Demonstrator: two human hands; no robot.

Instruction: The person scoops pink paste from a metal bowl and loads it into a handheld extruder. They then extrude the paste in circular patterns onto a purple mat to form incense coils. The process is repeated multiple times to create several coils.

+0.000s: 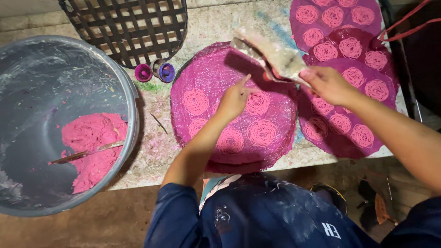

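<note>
On the table, a round magenta mat with pink spiral rosettes lies directly before the person. Left hand: forearm reaches up from lower centre, wrist roughly straight, palm down over the mat's middle. Index finger extended toward the upper right, tip at or just above the mat; other fingers curled under. Nothing held. Right hand: arm enters from the right edge, forearm angled up and to the left. Fingers closed around the handle end of a wide paste-caked brush, whose bristle end points up-left, raised over the mat's upper part. Contact between brush and mat cannot be determined.

More rosette mats overlap on the right. Large grey tub at left holds pink paste with a stick lying in it. Two small purple cups stand between tub and mat, below a black lattice basket.
</note>
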